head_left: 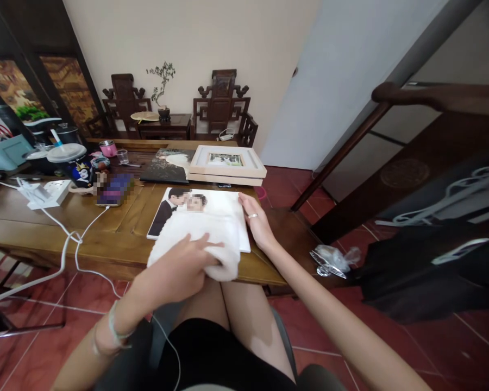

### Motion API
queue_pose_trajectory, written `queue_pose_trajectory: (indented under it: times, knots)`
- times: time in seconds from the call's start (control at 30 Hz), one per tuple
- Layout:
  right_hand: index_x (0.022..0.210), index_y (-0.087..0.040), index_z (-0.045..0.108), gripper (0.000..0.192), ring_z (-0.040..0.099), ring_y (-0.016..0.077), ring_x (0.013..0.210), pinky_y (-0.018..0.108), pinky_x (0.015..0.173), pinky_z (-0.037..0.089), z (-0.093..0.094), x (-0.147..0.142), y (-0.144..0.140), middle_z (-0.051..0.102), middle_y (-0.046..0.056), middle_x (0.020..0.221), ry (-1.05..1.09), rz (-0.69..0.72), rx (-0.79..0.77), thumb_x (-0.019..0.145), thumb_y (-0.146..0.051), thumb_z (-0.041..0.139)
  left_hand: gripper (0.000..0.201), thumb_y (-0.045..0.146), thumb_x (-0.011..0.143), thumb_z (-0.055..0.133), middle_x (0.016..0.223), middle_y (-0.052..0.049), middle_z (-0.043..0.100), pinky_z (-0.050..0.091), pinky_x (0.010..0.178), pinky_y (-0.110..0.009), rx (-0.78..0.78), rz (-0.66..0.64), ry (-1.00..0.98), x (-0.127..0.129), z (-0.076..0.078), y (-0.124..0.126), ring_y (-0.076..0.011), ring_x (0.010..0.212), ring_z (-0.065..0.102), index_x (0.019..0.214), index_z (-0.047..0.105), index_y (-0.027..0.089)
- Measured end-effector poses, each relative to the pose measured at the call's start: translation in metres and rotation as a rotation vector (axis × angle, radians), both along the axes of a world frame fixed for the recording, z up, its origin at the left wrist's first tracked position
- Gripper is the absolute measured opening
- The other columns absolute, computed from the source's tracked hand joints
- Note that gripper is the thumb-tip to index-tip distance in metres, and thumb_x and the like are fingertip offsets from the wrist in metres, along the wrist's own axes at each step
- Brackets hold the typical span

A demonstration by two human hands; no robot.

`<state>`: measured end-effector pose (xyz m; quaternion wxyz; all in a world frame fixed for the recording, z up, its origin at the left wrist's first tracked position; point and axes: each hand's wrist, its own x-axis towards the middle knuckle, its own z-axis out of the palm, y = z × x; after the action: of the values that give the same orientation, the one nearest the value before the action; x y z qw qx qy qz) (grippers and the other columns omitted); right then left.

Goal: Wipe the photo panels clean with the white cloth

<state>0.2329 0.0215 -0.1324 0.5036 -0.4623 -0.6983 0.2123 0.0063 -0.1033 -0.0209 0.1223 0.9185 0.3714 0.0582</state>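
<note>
L hand (177,271) presses white cloth (195,241) onto photo print (204,214) at near table (118,233) edge, grip curled on cloth. R hand (258,222) flat, fingers spread, steadying print's right edge. Looks like wiping step, mid-way; next stroke needs print pinned.

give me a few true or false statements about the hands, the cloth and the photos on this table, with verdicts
1. The left hand presses a white cloth onto the large photo. True.
2. The right hand holds a pair of scissors. False: it rests flat on the photo's right edge and holds nothing.
3. A light wooden framed picture lies on the table beyond the large photo. True.
4. The large photo stands upright against the wall. False: it lies flat on the table.
5. The white power strip sits to the right of the large photo. False: it sits to its left, with white cables trailing off the table edge.
</note>
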Motion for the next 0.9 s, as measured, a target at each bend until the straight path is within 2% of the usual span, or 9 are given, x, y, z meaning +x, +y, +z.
queue_pose_trajectory:
  times: [0.03, 0.1, 0.23, 0.33, 0.47, 0.6, 0.7, 0.83, 0.9]
  knots:
    - [0.131, -0.021, 0.053, 0.04, 0.055, 0.0274, 0.117, 0.052, 0.097, 0.047, 0.002, 0.0, -0.001, 0.052, 0.011, 0.137, -0.034, -0.005, 0.007, 0.095, -0.037, 0.057, 0.048, 0.002, 0.073, 0.04, 0.125, -0.001, 0.068, 0.043, 0.104, -0.038, -0.018, 0.055, -0.049, -0.014, 0.005, -0.002, -0.0239, 0.124, 0.056, 0.102, 0.07, 0.026]
    - [0.131, -0.02, 0.054, 0.041, 0.049, 0.0305, 0.126, 0.058, 0.104, 0.039, 0.008, -0.002, -0.004, 0.049, 0.012, 0.141, -0.128, -0.004, 0.023, 0.095, -0.04, 0.057, 0.042, 0.007, 0.074, 0.04, 0.106, 0.0, 0.073, 0.047, 0.094, -0.032, -0.033, 0.183, -0.14, -0.042, 0.012, 0.005, -0.022, 0.104, 0.064, 0.095, 0.071, 0.025]
    - [0.128, -0.019, 0.058, 0.05, 0.033, 0.0351, 0.14, 0.064, 0.113, 0.02, 0.024, -0.019, -0.019, 0.046, 0.017, 0.147, -0.398, 0.139, 0.074, 0.091, -0.052, 0.055, 0.027, 0.026, 0.082, 0.041, 0.095, -0.002, 0.073, 0.048, 0.091, -0.034, 0.013, 0.416, -0.305, -0.083, 0.01, 0.04, -0.024, 0.093, 0.064, 0.079, 0.068, 0.02]
    - [0.137, -0.019, 0.052, 0.065, 0.03, 0.0335, 0.143, 0.059, 0.115, 0.018, 0.034, -0.048, -0.036, 0.045, 0.017, 0.148, -0.601, 0.26, 0.117, 0.088, -0.061, 0.054, 0.033, 0.038, 0.083, 0.039, 0.095, -0.004, 0.072, 0.048, 0.089, -0.036, 0.067, 0.529, -0.367, -0.098, 0.001, 0.058, -0.0261, 0.093, 0.062, 0.081, 0.066, 0.019]
    - [0.144, -0.009, 0.042, 0.094, 0.022, 0.0439, 0.143, 0.069, 0.112, 0.01, 0.04, -0.095, -0.047, 0.034, 0.026, 0.152, -0.803, 0.269, 0.152, 0.078, -0.074, 0.056, 0.035, 0.046, 0.081, 0.042, 0.088, -0.004, 0.071, 0.049, 0.083, -0.035, 0.082, 0.605, -0.411, -0.11, -0.004, 0.063, -0.026, 0.084, 0.062, 0.078, 0.064, 0.019]
    - [0.142, -0.001, 0.043, 0.081, 0.032, 0.0481, 0.137, 0.067, 0.108, 0.024, 0.043, -0.124, -0.047, 0.038, 0.034, 0.146, -0.946, 0.223, 0.195, 0.09, -0.062, 0.049, 0.037, 0.049, 0.079, 0.045, 0.083, -0.004, 0.07, 0.049, 0.082, -0.036, 0.095, 0.663, -0.449, -0.121, -0.004, 0.062, -0.027, 0.083, 0.062, 0.081, 0.065, 0.018]
    - [0.144, -0.003, 0.042, 0.067, 0.04, 0.0485, 0.132, 0.064, 0.102, 0.035, 0.046, -0.13, -0.049, 0.042, 0.036, 0.141, -1.035, 0.222, 0.258, 0.095, -0.049, 0.049, 0.039, 0.051, 0.08, 0.046, 0.09, -0.006, 0.071, 0.049, 0.084, -0.037, 0.096, 0.691, -0.489, -0.129, -0.006, 0.063, -0.028, 0.087, 0.062, 0.085, 0.066, 0.017]
    - [0.148, -0.019, 0.037, 0.049, 0.054, 0.0458, 0.121, 0.067, 0.089, 0.045, 0.051, -0.129, -0.056, 0.052, 0.033, 0.134, -1.126, 0.244, 0.352, 0.1, -0.027, 0.041, 0.04, 0.052, 0.079, 0.05, 0.095, -0.005, 0.072, 0.049, 0.085, -0.035, 0.09, 0.698, -0.536, -0.136, -0.009, 0.063, -0.0284, 0.093, 0.062, 0.087, 0.067, 0.017]
    - [0.149, -0.033, 0.033, 0.054, 0.061, 0.0414, 0.115, 0.066, 0.086, 0.048, 0.054, -0.127, -0.059, 0.056, 0.027, 0.134, -1.156, 0.262, 0.399, 0.099, -0.015, 0.038, 0.04, 0.052, 0.078, 0.051, 0.095, -0.005, 0.072, 0.049, 0.084, -0.035, 0.096, 0.711, -0.56, -0.139, -0.01, 0.064, -0.0284, 0.093, 0.063, 0.088, 0.067, 0.018]
